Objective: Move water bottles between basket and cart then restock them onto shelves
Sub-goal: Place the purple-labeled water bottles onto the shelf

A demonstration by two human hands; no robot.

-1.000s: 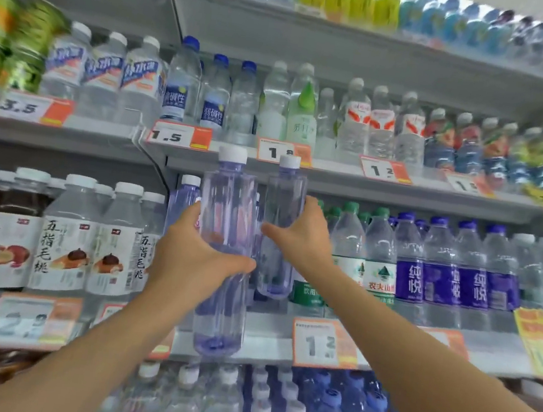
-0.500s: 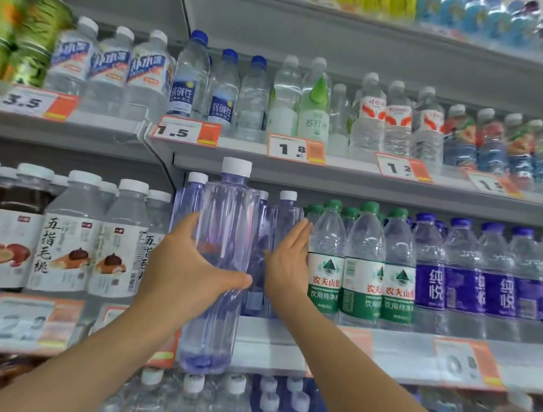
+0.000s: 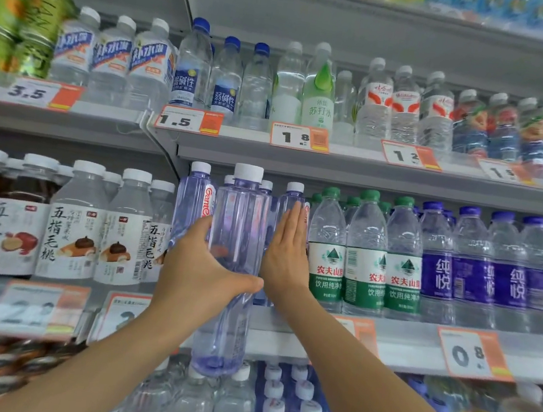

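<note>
A tall clear violet-tinted water bottle with a white cap stands upright in the air in front of the middle shelf; my left hand grips it round its middle. My right hand lies flat, fingers straight, against a like bottle standing on that shelf. Further bottles of the same kind stand in the row behind and to the left.
Green-labelled water bottles and purple-labelled ones fill the shelf to the right, white-labelled drink bottles to the left. The upper shelf hangs close above the caps. More bottles crowd the shelf below.
My right hand set its bottle into the shelf row, let go and flattened against it. The left hand has kept its bottle in front of the shelf, shifting slightly right.
</note>
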